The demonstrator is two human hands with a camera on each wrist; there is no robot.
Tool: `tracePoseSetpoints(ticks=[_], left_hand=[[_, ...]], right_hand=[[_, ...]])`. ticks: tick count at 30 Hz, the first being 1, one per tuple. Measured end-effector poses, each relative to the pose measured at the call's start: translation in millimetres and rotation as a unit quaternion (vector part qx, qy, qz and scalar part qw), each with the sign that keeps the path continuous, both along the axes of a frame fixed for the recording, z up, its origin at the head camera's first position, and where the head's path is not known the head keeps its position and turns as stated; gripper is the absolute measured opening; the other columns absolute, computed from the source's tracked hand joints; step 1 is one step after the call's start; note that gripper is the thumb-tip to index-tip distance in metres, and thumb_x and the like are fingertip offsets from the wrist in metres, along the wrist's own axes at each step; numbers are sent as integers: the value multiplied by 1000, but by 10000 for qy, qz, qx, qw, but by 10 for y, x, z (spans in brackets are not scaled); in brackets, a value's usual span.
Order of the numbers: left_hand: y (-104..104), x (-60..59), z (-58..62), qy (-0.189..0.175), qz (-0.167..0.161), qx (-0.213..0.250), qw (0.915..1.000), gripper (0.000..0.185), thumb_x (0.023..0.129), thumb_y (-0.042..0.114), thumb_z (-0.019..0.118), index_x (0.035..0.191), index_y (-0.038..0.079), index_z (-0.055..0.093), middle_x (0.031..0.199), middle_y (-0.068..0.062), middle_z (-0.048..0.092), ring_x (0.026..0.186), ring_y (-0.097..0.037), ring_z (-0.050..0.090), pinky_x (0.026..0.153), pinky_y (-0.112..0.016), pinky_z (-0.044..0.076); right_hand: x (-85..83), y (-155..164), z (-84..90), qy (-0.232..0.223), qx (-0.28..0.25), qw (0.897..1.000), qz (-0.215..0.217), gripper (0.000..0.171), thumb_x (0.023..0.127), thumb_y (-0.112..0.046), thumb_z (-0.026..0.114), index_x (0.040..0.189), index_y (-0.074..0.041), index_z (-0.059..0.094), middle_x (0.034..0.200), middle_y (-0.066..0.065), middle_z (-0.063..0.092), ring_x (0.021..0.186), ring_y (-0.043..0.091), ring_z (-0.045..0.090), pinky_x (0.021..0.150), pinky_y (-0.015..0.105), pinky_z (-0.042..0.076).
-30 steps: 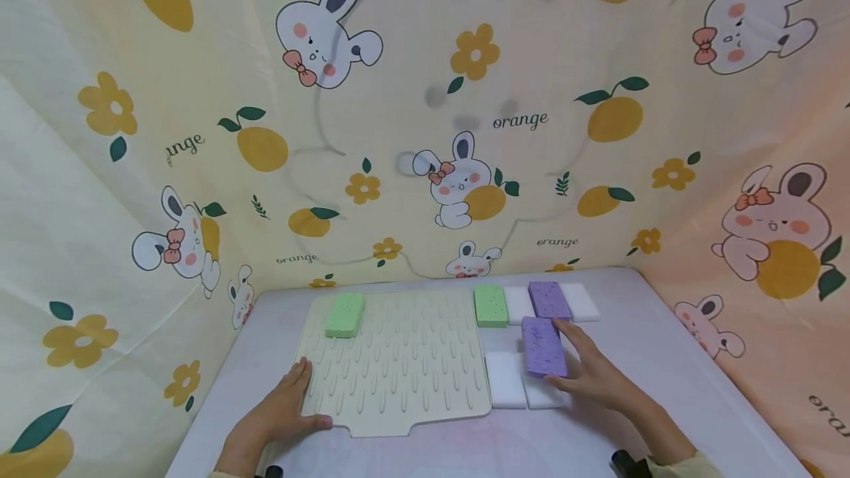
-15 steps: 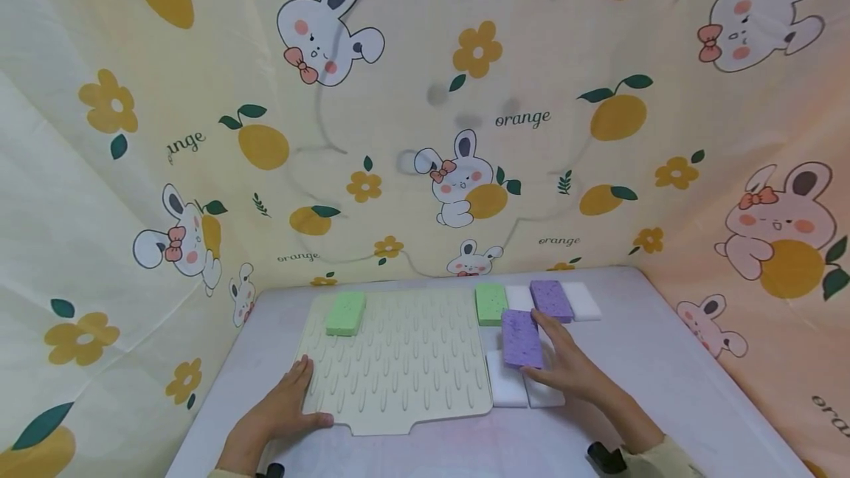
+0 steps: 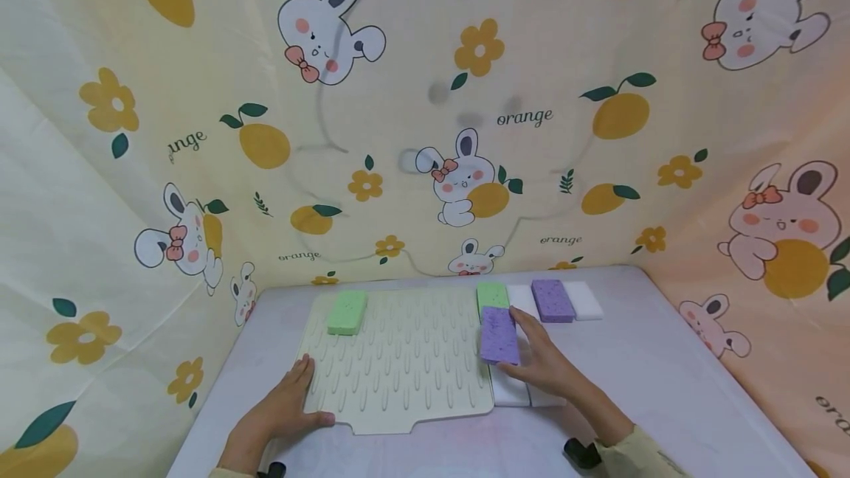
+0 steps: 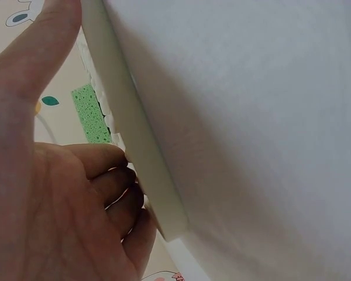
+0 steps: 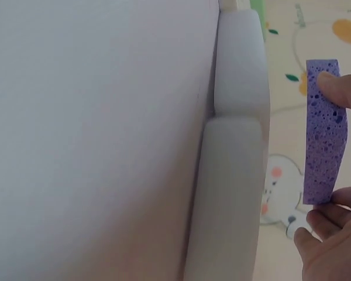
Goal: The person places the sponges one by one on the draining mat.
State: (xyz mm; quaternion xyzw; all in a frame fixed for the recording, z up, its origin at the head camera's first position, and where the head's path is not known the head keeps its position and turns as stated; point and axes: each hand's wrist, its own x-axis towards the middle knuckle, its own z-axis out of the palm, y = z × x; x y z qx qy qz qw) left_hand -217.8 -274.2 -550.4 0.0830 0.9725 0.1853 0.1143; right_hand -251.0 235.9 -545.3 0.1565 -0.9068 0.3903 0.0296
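My right hand [image 3: 541,360] pinches a purple sponge [image 3: 499,335] between thumb and fingers. In the right wrist view the porous purple sponge [image 5: 323,137] is held off the table beyond two white sponges [image 5: 242,64]. It hangs by the right edge of a cream ridged draining board [image 3: 398,360], partly covering a green sponge [image 3: 492,295] in the head view. My left hand [image 3: 275,408] rests against the board's left and front edges, fingers fairly straight; the left wrist view shows the fingertips touching the edge [image 4: 134,140]. Another green sponge [image 3: 347,313] lies on the board's back left.
Right of the board stands a back row with a white sponge [image 3: 523,299], a purple sponge [image 3: 553,301] and another white sponge [image 3: 583,301]. Nearer the front lie two more white sponges [image 3: 510,392]. A printed cloth [image 3: 398,109] walls the table's back and sides.
My right hand has carried the purple sponge leftward, from above the front white sponges to the board's right edge. The left hand has stayed on the board.
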Motion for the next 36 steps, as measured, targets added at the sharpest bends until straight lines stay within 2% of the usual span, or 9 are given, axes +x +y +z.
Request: tracePoseSetpoints(ticks=[3,11,21,25,36], left_hand=[[1,-3,-3,-8,18,-19,10000,134,74,66,89,163,-13,26,173,-31,20,160,-51,21,129,-64,27],[-5,-12,-30,-33,22,-27,10000,135,74,67,88,164,-12,26,174,-31,19,160,-51,21,129,-64,27],[-20,-25,-62,21,53,-64,10000,136,73,69,88,164,-11,27,174,-30,20,160,-51,22,129,-64,28],[-17,-28,-56,31,22,-64,10000,135,74,68,88,164,-12,27,174,-30,20,160,-51,22,129,-63,28],[-10,-23,-41,81,-33,-114,9999,134,74,67,88,162,-14,28,172,-33,22,159,-52,24,129,-62,29]], right_hand=[[-26,-74,2,-38,-57,10000,53,116,87,-38,91,171,-3,18,175,24,21,160,51,21,126,72,24],[-105,-278,7,-190,-177,9996,137,116,88,-35,91,173,-11,16,177,21,18,161,49,20,126,72,24],[-229,-537,55,-209,-80,9996,196,120,87,-38,92,173,-10,14,178,21,16,163,46,15,129,69,22],[-254,-635,84,-100,-155,9995,259,118,86,-33,93,172,-4,17,176,24,19,162,48,17,129,68,21],[-355,-877,85,-15,-200,9991,376,115,84,-28,94,171,-4,22,175,22,24,162,45,21,129,64,27]])
